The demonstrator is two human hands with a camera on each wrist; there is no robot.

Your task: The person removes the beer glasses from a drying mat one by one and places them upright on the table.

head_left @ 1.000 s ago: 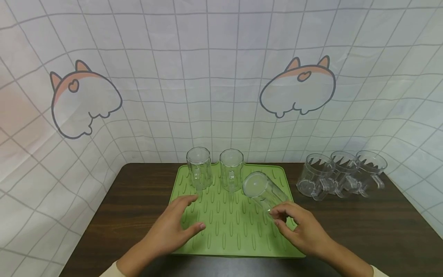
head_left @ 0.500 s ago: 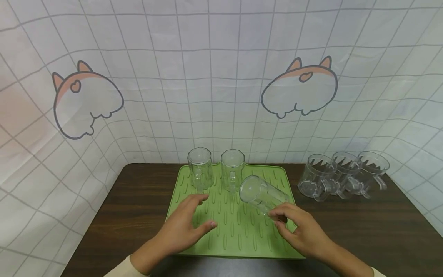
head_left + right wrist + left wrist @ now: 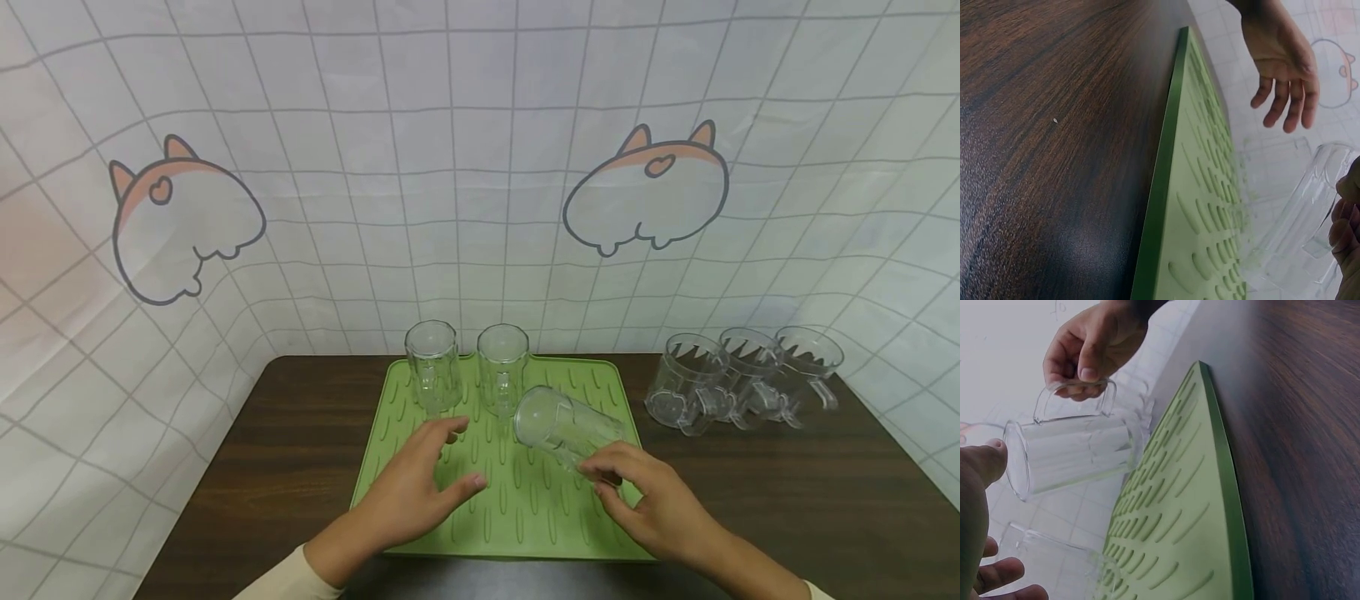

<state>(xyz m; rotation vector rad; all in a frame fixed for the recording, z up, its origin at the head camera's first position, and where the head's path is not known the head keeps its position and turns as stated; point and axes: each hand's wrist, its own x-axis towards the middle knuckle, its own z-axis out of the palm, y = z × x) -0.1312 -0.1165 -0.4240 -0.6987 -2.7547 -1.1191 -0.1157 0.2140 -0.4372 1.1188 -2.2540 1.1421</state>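
Note:
My right hand [image 3: 660, 504] pinches the handle of a clear glass mug [image 3: 566, 425], which is tilted on its side above the green mat [image 3: 487, 517], one end pointing left. In the left wrist view the right hand [image 3: 1094, 350] holds that handle from above the mug [image 3: 1072, 453]. My left hand [image 3: 416, 492] is over the mat's left part, fingers apart, holding nothing; its thumb is near the mug's end without a clear grip. Two upright glass mugs, one at the left [image 3: 433, 367] and one beside it [image 3: 502, 371], stand at the mat's back.
Three clear glass mugs stand close together on the dark wooden table [image 3: 810, 492] right of the mat, the nearest one [image 3: 682, 379] at their left. Behind the table hangs a white gridded cloth [image 3: 420, 192] with cartoon drawings.
The held mug has tipped further toward horizontal, its left end moving lower and slightly left. My left hand has moved right, closer to the mug.

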